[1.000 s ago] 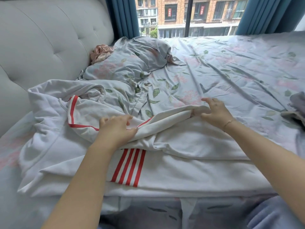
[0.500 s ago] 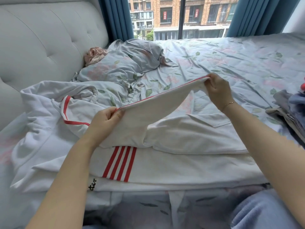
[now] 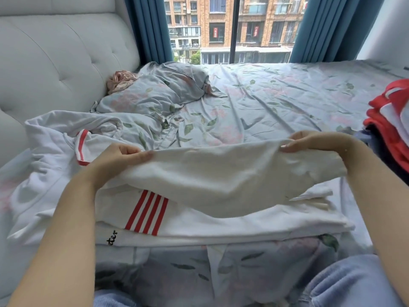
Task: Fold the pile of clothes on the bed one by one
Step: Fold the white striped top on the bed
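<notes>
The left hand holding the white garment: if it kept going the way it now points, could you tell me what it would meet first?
Likely the bare floral bedsheet; depth is unclear.

Soft daylight from the window (image 3: 232,29) behind; wide-angle bending at edges, slight blur

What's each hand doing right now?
Left hand: pinching the white garment's lifted edge.
Right hand: gripping the same edge, farther right.
</notes>
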